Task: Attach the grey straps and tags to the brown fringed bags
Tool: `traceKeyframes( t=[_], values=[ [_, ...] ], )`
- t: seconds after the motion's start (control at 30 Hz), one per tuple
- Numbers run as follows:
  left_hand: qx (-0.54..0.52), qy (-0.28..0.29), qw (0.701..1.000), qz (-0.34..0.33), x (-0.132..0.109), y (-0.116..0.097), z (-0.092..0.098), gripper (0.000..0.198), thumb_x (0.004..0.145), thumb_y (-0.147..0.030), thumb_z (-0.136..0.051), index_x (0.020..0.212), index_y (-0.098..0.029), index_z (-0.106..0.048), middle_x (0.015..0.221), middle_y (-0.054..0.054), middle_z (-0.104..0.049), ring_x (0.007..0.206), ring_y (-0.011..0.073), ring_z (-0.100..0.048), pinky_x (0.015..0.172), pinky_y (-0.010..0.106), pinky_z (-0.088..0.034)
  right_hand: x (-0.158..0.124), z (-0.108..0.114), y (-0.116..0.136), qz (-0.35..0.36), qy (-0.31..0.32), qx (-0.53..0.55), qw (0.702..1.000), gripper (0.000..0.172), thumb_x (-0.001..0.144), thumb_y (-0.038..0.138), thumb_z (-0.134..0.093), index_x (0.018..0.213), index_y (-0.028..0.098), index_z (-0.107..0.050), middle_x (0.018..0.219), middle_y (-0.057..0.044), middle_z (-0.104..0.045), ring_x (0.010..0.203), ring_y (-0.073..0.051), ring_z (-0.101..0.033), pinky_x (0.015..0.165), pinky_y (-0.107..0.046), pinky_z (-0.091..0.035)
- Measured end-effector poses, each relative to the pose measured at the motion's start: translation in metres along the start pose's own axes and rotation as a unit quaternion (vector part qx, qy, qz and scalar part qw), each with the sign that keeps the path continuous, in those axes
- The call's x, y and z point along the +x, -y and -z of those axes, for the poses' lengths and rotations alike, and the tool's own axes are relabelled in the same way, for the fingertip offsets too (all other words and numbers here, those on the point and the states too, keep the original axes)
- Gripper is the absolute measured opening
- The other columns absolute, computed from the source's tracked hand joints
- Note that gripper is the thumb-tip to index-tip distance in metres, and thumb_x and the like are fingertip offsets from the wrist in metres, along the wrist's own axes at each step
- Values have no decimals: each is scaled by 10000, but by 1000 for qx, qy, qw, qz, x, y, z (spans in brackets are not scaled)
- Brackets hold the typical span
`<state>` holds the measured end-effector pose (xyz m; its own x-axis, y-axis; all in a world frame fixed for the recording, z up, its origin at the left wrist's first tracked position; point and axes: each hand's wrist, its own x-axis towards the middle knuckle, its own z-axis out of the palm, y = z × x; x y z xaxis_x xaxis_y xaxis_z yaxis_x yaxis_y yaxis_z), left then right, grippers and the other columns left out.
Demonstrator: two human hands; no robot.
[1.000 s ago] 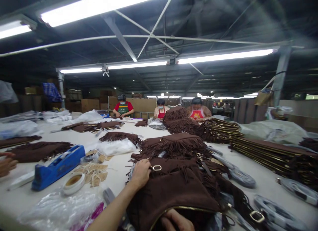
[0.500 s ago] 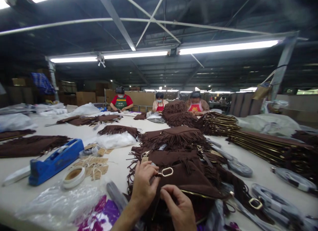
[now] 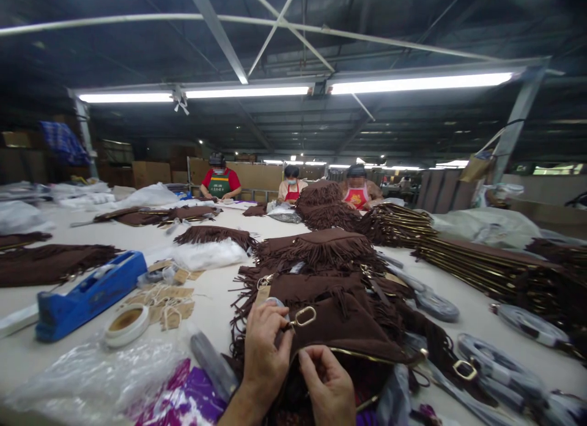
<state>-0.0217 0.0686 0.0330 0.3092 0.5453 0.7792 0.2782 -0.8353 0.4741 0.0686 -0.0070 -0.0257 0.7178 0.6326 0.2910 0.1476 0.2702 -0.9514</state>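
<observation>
The bag [image 3: 334,331] is laid on the counter [image 3: 211,304] directly in front of the person, with its zip [image 3: 362,354] turned toward the body, probably so that the edge can be reached by both hands. By the left hand [image 3: 266,346], the clasp [image 3: 296,319] appears to be gripped between curled fingers and thumb; its loop is left sticking out over the bag, where it can be seen. The fingertips of the right hand [image 3: 328,383] are closed in a pinch at the zip edge, seemingly to steady it; whether anything is caught between them cannot be told.

Beyond the left hand, a tag [image 3: 263,294] is hung from a ring [image 3: 265,282]. The dispenser [image 3: 92,294] and tape roll [image 3: 123,338] are set to the left, likely to be within reach yet out of the way. To the right, straps [image 3: 435,307] are coiled in wrapping, presumably against tangling and scratches, and flat bags [image 3: 486,285] are stacked with zip edges aligned, which saves room.
</observation>
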Motion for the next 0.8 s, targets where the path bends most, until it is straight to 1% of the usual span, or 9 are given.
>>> traceKeyframes(
  t=[0.17,0.27,0.33,0.4,0.47,0.53,0.63,0.73,0.8],
  values=[
    [3,-13,1000,-2,-5,2,-3,127,804,-105,-512,760,-209,-569,977,64,-679,1048,278,-557,1003,587,-367,-2,-1,2,9,-10,-16,1000,351,752,526,-652,681,183,-635,558,23,-542,508,-133,-453,498,-218,-385],
    [-3,1,1000,-10,-8,1,-2,140,808,-105,-498,772,-209,-584,990,68,-676,1054,272,-556,1015,579,-363,-2,-1,3,18,-1,-17,1000,350,760,521,-651,692,178,-650,576,18,-567,519,-136,-480,510,-214,-399],
    [-7,31,999,-11,-11,-2,0,176,797,-98,-486,803,-215,-617,1002,66,-680,1064,273,-555,1047,598,-317,0,-1,4,28,3,-16,999,355,772,522,-643,695,176,-661,591,10,-586,528,-141,-495,515,-215,-409],
    [-16,78,997,-2,-12,-7,3,241,766,-90,-478,855,-228,-654,1008,60,-688,1079,277,-551,1087,626,-233,2,1,3,37,13,-20,999,359,786,523,-632,704,176,-669,608,0,-611,535,-146,-512,522,-215,-423],
    [-27,122,992,27,-10,-14,5,246,771,-119,-479,858,-238,-677,972,51,-696,1056,270,-561,1110,624,-180,5,3,3,43,39,-33,998,358,793,521,-627,712,176,-676,611,-5,-627,538,-151,-532,523,-212,-435],
    [-22,147,986,70,-5,-22,5,192,813,-196,-497,772,-236,-681,887,42,-695,988,257,-582,1111,596,-196,8,5,5,50,60,-43,996,355,802,515,-617,716,177,-681,599,-6,-634,542,-156,-552,528,-210,-446],
    [21,161,980,114,4,-31,1,240,852,-256,-494,682,-224,-660,802,33,-681,905,240,-599,1086,553,-252,8,7,10,55,63,-51,995,346,813,498,-592,726,177,-689,599,-9,-649,564,-166,-580,544,-210,-456],
    [59,180,975,120,9,-33,-2,252,857,-167,-426,751,-211,-650,783,36,-672,873,236,-595,1019,519,-323,6,9,16,36,48,-78,995,342,794,495,-590,694,180,-681,599,-9,-655,556,-167,-583,536,-212,-446],
    [68,198,972,108,10,-30,-1,283,838,-100,-385,812,-208,-645,819,44,-673,890,234,-585,958,486,-361,3,10,18,22,31,-99,994,346,779,499,-586,663,184,-669,584,-6,-644,545,-168,-576,527,-215,-438]
  ],
)
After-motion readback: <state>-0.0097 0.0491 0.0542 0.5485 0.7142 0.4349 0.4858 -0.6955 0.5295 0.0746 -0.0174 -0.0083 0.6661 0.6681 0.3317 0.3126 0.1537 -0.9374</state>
